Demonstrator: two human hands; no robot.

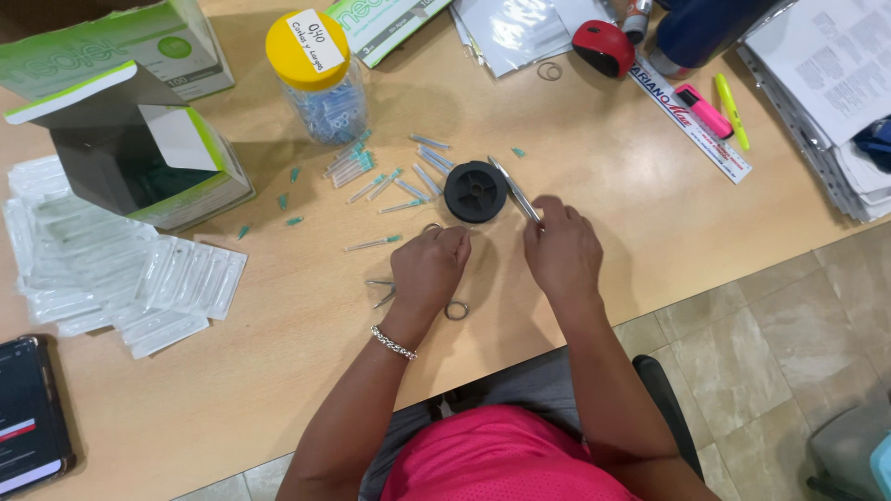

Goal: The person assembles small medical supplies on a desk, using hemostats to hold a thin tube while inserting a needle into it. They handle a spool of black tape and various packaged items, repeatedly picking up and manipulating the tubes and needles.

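My left hand (429, 269) rests closed on the wooden table (603, 167), fingertips pinched together near the right hand; what it pinches is too small to see. A pair of scissors (450, 309) lies partly under it. My right hand (560, 249) grips metal tweezers (513, 188) that point up and left beside a black spool (475, 191). Several capped needles with teal hubs (371, 176) lie scattered left of the spool.
A yellow-lidded jar (317, 79) of blue pieces stands at the back. Open green-and-white boxes (139, 139) and a heap of blister packs (102, 269) fill the left. A phone (28, 417) lies bottom left. A ruler (691, 119), highlighters (715, 111) and papers (826, 83) are at the right.
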